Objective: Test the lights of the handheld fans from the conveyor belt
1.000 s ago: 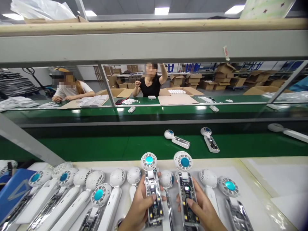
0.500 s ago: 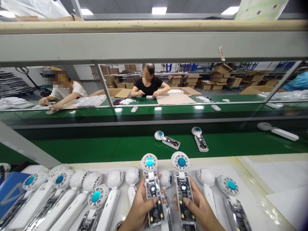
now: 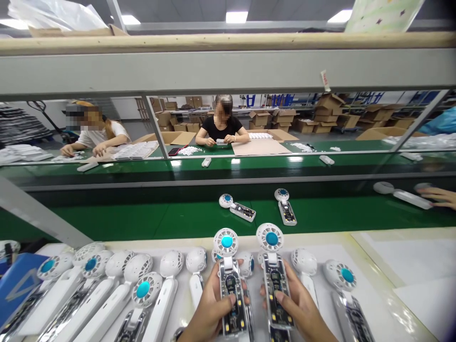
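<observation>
Over the white tabletop (image 3: 374, 266), just short of the green conveyor belt (image 3: 142, 218), my left hand (image 3: 208, 311) gripped one open-backed fan (image 3: 231, 280), thumb on its circuit board, and my right hand (image 3: 297, 308) gripped another (image 3: 274, 275). Two bare-board fans (image 3: 237, 208) already lay out on that belt; a long row of units (image 3: 117, 285) lay on the tabletop beside my left hand, likely not yet handled.
</observation>
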A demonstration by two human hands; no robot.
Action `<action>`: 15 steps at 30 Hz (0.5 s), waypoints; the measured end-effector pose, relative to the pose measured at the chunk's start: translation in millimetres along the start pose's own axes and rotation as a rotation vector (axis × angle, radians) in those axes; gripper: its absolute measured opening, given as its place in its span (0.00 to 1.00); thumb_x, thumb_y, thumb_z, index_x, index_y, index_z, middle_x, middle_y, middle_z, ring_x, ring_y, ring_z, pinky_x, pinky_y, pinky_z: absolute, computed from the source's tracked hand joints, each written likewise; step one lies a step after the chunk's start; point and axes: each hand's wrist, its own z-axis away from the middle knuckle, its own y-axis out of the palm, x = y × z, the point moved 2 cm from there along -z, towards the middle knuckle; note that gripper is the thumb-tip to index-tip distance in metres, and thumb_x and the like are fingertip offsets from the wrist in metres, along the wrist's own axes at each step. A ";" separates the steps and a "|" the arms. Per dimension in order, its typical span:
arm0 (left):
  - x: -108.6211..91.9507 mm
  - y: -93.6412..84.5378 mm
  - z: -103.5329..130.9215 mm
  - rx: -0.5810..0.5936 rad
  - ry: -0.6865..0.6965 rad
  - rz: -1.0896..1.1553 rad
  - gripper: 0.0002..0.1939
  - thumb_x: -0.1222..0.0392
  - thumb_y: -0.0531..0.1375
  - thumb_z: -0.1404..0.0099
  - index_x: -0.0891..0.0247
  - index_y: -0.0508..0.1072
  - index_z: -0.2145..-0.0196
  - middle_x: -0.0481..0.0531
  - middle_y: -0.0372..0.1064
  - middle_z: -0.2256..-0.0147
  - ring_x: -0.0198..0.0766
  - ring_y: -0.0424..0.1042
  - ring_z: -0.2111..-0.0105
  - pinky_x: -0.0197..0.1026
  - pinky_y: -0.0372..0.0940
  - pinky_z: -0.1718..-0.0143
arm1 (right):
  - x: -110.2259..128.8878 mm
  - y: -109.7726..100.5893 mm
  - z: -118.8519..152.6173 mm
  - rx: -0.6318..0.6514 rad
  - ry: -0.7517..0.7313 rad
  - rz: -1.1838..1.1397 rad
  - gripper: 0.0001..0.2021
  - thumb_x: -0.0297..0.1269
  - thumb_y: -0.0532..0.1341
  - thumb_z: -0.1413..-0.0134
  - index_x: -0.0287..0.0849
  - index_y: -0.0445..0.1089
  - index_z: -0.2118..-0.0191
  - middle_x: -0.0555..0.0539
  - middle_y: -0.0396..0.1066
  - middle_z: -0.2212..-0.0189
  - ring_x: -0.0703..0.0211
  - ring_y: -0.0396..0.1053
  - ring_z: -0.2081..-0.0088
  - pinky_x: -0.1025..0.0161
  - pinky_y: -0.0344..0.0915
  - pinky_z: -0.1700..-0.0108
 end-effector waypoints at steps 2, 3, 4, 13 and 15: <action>2.4 -0.5 0.7 -0.012 -0.039 0.023 0.33 0.57 0.65 0.50 0.59 0.57 0.48 0.58 0.67 0.60 0.44 0.71 0.66 0.40 0.63 0.69 | 3.1 -14.6 8.3 -0.067 0.017 -0.088 0.46 0.53 0.60 0.56 0.43 0.35 0.37 0.40 0.73 0.61 0.46 0.71 0.62 0.55 0.67 0.62; 3.5 -0.3 0.8 -0.012 -0.064 0.039 0.32 0.56 0.64 0.48 0.59 0.57 0.48 0.58 0.67 0.59 0.45 0.71 0.66 0.39 0.63 0.70 | 4.7 -25.2 14.2 -0.109 0.015 -0.117 0.45 0.52 0.61 0.56 0.42 0.35 0.37 0.40 0.73 0.61 0.46 0.71 0.63 0.55 0.67 0.63; 4.6 0.4 0.4 -0.006 -0.092 0.052 0.31 0.56 0.63 0.48 0.60 0.57 0.48 0.59 0.67 0.59 0.46 0.71 0.65 0.40 0.63 0.70 | 6.1 -37.7 20.9 -0.155 0.012 -0.120 0.45 0.51 0.61 0.56 0.42 0.37 0.38 0.40 0.73 0.60 0.47 0.71 0.62 0.56 0.68 0.63; 25.2 30.9 -17.8 -0.182 -0.077 -0.589 0.37 0.65 0.59 0.49 0.63 0.49 0.42 0.60 0.57 0.45 0.50 0.54 0.44 0.49 0.45 0.43 | 11.0 -148.2 65.8 -0.591 0.257 0.030 0.46 0.54 0.64 0.64 0.43 0.43 0.40 0.45 0.76 0.72 0.44 0.73 0.69 0.55 0.70 0.67; 34.8 40.3 -15.8 -0.213 -0.019 -0.777 0.40 0.67 0.57 0.48 0.65 0.44 0.40 0.61 0.46 0.40 0.49 0.45 0.40 0.49 0.39 0.41 | 9.8 -165.6 65.5 -0.709 0.270 0.236 0.42 0.54 0.62 0.63 0.42 0.50 0.42 0.48 0.74 0.78 0.44 0.73 0.71 0.55 0.70 0.69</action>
